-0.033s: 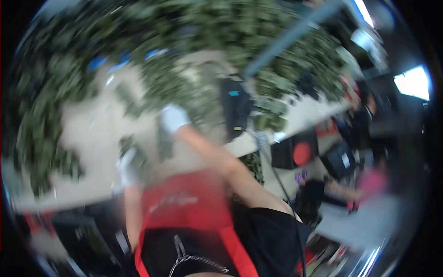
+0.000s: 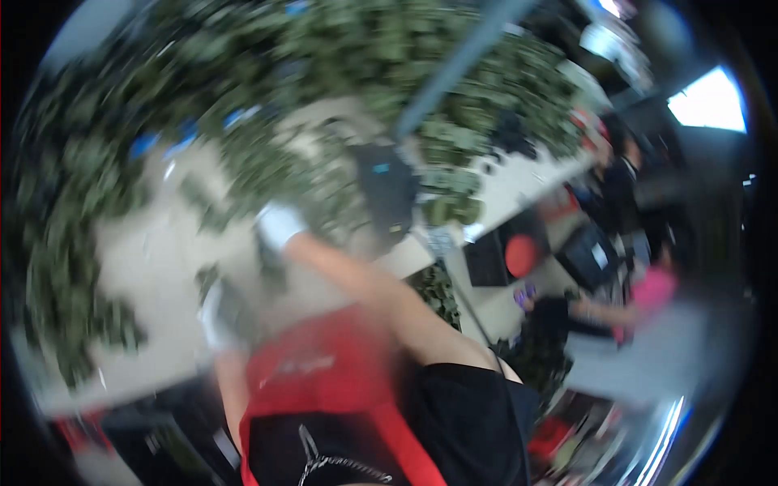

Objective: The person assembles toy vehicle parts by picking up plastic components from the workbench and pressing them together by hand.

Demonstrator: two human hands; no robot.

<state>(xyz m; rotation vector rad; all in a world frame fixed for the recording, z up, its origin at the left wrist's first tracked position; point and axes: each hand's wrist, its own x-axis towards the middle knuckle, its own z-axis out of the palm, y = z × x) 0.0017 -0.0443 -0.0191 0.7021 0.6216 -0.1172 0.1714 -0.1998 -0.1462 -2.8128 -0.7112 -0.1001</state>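
Observation:
My left hand [image 2: 215, 320], in a white glove, is low over the pale table. It appears closed on a small leafy green sprig [image 2: 237, 312], whose leaves show around the fingers. My right hand [image 2: 280, 227], also white-gloved, reaches further out to the edge of a heap of leafy green stems [image 2: 271, 170]. Some dark leaves [image 2: 271, 263] lie just below it. Motion blur smears its fingers, so I cannot make out whether it grips any leaves.
More leafy stems [image 2: 85, 235] cover the table's left and far sides, with blue pieces [image 2: 182, 139] among them. A dark bag-like object [image 2: 385, 190] lies right of my right hand. A blue-grey post [image 2: 454, 69] rises behind. At right are black crates [image 2: 494, 255] and a person in pink [image 2: 648, 290].
The whole view has shifted, so the table and stems sit further left in the picture. Both gloved hands keep nearly the same places relative to the leaves.

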